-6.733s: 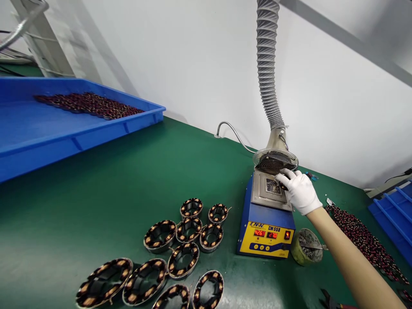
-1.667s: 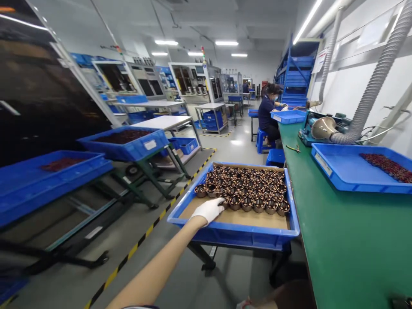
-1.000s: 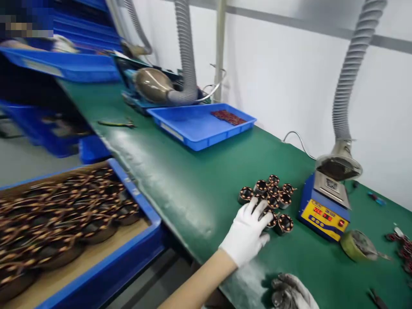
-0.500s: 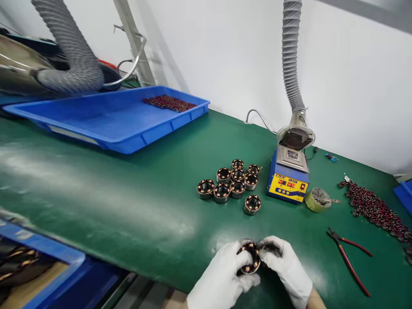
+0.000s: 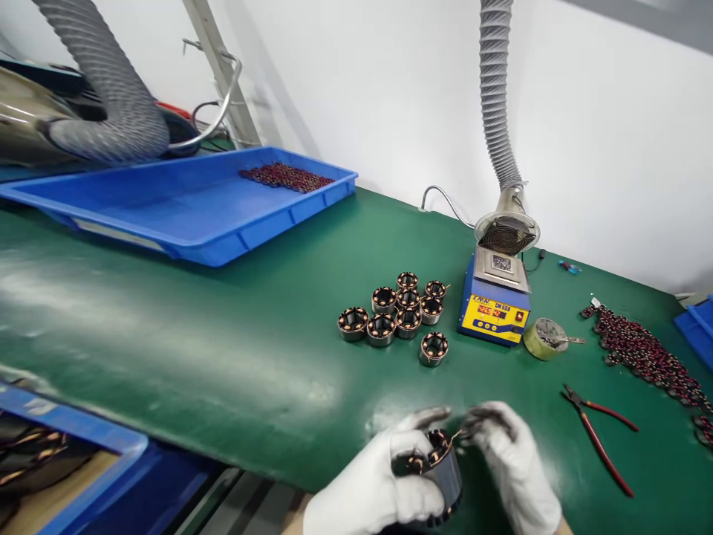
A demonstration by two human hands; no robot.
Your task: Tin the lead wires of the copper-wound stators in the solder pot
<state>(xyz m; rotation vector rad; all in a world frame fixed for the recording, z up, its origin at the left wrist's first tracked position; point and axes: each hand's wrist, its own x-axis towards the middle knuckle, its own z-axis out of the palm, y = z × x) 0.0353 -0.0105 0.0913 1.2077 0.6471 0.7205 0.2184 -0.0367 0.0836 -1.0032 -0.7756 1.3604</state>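
Observation:
My left hand [image 5: 370, 483], in a white glove, is wrapped round a motor stator [image 5: 447, 479] with a dark metal ring and copper windings. The stator is tilted, its open end facing up and right, and the fingers hide part of it. At its upper rim, my gloved right hand [image 5: 512, 457] pinches a short copper wire end [image 5: 457, 435] that sticks out of the stator. Dark stains mark the glove fingertips. Just beyond my hands one stator [image 5: 434, 349] stands alone on the green table [image 5: 267, 371], and several more stators [image 5: 381, 330] stand grouped behind it.
A blue soldering pot [image 5: 495, 308] sits under an extraction hose [image 5: 497, 104]. To its right are a round tin [image 5: 546, 340], red-handled cutters [image 5: 598, 442] and a pile of small dark red parts [image 5: 646, 349]. A blue tray [image 5: 223, 249] lies at the back left.
The held stator has turned from facing me to a tilted, side-on pose, showing its outer wall. My right hand has drawn slightly right, and the view has shifted a little.

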